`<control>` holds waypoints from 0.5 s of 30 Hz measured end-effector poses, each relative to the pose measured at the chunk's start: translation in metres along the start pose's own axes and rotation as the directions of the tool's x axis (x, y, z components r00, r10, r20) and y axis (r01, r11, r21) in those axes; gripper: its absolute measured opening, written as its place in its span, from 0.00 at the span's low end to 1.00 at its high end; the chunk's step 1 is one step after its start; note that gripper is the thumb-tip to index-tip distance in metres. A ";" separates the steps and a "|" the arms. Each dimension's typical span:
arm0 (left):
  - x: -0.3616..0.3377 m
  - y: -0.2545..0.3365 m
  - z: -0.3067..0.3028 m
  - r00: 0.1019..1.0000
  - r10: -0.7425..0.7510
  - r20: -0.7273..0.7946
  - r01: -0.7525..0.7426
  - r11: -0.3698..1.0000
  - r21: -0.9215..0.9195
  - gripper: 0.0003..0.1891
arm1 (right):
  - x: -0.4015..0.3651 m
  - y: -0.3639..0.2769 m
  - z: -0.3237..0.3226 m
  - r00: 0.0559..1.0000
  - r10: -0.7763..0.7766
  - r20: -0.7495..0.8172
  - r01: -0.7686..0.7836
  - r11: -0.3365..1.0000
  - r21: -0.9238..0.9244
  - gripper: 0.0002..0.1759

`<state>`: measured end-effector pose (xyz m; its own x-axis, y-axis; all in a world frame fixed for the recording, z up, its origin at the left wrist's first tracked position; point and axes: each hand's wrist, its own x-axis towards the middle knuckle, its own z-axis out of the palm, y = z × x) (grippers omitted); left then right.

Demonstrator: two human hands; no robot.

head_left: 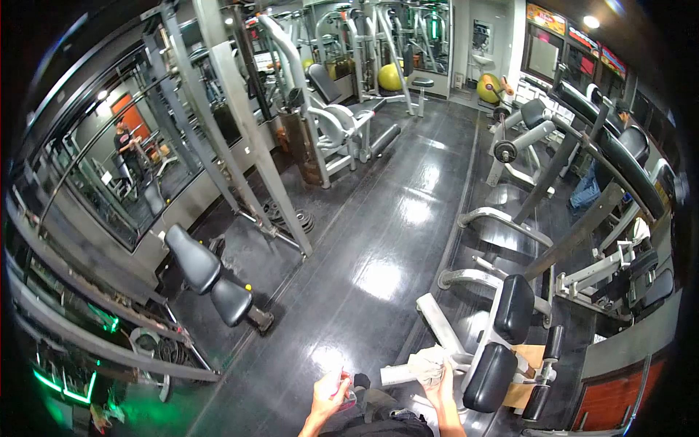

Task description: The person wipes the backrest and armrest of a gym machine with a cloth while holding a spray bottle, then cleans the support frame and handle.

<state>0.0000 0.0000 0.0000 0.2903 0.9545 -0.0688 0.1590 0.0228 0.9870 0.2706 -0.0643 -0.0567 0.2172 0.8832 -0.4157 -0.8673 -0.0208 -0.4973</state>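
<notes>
My left hand (330, 395) is closed around what looks like a clear bottle with red parts (351, 400), mostly hidden by the fingers. My right hand (440, 391) grips a crumpled whitish cloth (428, 364), bunched above the fingers. Just right of that hand stands a bench with a white metal frame (440, 325) and black pads (491, 376). The cloth overlaps part of this frame in view; whether it touches cannot be told. Black foam rollers (536, 402) sit at the bench's far right end.
A black padded seat (195, 258) and rack uprights (251, 156) line the left, before a mirror (138, 138). Weight machines (338, 124) and yellow exercise balls (391, 77) stand ahead. Another person in jeans (585, 188) is behind machines at right. Shiny dark floor (349, 240) runs between.
</notes>
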 end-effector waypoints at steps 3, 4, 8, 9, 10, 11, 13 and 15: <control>0.078 0.006 -0.024 0.999 0.020 0.031 -0.019 1.000 -0.015 0.13 | 0.066 0.005 0.027 0.993 -0.050 -0.107 0.062 0.991 0.115 0.24; 0.087 0.006 -0.027 0.997 0.009 0.080 -0.008 1.000 -0.011 0.13 | 0.074 0.008 0.021 0.993 -0.056 -0.102 0.065 0.994 0.089 0.23; 0.141 0.011 -0.022 0.990 0.023 0.142 -0.027 0.999 0.032 0.10 | 0.097 -0.008 0.031 0.986 -0.132 -0.102 0.140 0.987 0.080 0.22; 0.156 0.007 -0.021 0.990 0.036 0.139 -0.040 0.999 0.031 0.10 | 0.106 -0.011 0.027 0.982 -0.144 -0.123 0.155 0.984 0.091 0.22; 0.170 0.009 -0.017 0.993 0.036 0.108 -0.026 0.996 -0.091 0.11 | 0.113 -0.017 0.028 0.973 -0.137 -0.188 0.161 0.980 0.115 0.22; 0.186 0.011 -0.011 0.988 0.047 0.146 -0.032 0.994 -0.102 0.11 | 0.118 -0.025 0.028 0.963 -0.171 -0.208 0.198 0.973 0.116 0.22; 0.219 0.017 0.002 0.989 -0.031 0.142 0.036 0.999 -0.033 0.10 | 0.121 -0.051 0.059 0.927 -0.316 -0.203 0.330 0.943 0.036 0.23; 0.250 0.020 0.018 0.978 0.015 0.208 -0.007 0.999 -0.039 0.14 | 0.137 -0.059 0.037 0.900 -0.328 -0.288 0.351 0.936 0.032 0.22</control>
<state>0.0924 0.2333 0.0005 0.4828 0.8718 -0.0827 0.1201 0.0277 0.9924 0.3349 0.0754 -0.0565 0.6089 0.6663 -0.4304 -0.7496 0.3059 -0.5870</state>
